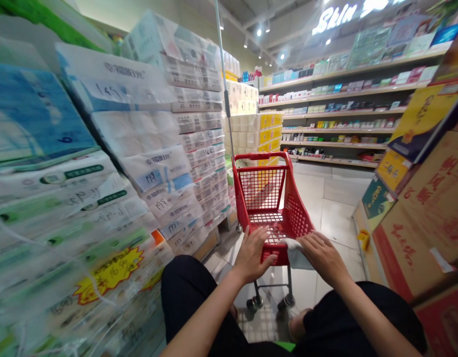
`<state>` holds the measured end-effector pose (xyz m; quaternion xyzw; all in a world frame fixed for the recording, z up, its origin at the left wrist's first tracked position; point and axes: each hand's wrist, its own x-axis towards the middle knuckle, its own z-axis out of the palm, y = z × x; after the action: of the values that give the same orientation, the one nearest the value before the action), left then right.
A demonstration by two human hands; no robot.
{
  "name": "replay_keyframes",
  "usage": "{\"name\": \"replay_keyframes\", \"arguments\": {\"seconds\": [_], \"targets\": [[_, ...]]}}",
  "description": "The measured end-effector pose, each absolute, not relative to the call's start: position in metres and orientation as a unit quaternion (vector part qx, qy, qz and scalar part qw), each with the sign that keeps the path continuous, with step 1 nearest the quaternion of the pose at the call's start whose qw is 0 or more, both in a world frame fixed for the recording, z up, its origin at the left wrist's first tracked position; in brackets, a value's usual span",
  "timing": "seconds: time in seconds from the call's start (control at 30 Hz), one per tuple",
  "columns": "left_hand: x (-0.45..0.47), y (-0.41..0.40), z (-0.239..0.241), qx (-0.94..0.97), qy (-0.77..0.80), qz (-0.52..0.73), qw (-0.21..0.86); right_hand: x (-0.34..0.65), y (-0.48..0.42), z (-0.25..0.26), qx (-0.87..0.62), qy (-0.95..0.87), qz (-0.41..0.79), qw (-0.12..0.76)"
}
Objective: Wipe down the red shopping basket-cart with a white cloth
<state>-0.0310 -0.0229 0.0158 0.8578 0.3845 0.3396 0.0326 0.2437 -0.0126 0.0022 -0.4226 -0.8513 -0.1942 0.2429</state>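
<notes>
A small red plastic shopping cart [298, 210] stands right in front of me between my knees, its basket holding nothing that I can see. My left hand [253, 254] rests on the near left part of its rim, fingers stretched out and thumb apart. On the near right corner, my right hand [321, 255] presses a white cloth [297, 255] against the rim, fingers bent over it. Part of the cloth hangs down outside the basket. A thin metal pole [229, 129] rises from the cart's left side.
Tall stacks of wrapped tissue packs [158, 173] line the left side. Cardboard boxes [433, 208] are piled close on the right. Behind the cart, pale floor tiles [318, 193] lead to shelves [340, 87] of small boxed goods. Black wheels [254, 302] carry the cart.
</notes>
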Motion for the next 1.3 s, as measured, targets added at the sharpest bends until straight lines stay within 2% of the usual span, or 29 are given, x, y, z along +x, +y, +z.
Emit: {"name": "replay_keyframes", "arguments": {"seconds": [0.2,0.4,0.7,0.97,1.3], "targets": [[-0.013,-0.029,0.016,0.859,0.372,0.350,0.033,0.201,-0.015,0.004,-0.405,-0.872,-0.162,0.221],[-0.010,-0.027,0.012,0.853,0.390,0.347,0.010,0.160,-0.015,0.005,-0.399,-0.875,-0.138,0.239],[-0.026,-0.016,0.010,0.863,0.382,0.329,-0.027,0.226,-0.014,0.009,-0.394,-0.884,-0.158,0.199],[-0.011,-0.027,0.013,0.845,0.394,0.362,0.007,0.262,-0.010,0.001,-0.397,-0.873,-0.185,0.213],[-0.013,-0.027,0.013,0.847,0.396,0.354,-0.010,0.155,-0.015,0.003,-0.403,-0.872,-0.126,0.249]]}}
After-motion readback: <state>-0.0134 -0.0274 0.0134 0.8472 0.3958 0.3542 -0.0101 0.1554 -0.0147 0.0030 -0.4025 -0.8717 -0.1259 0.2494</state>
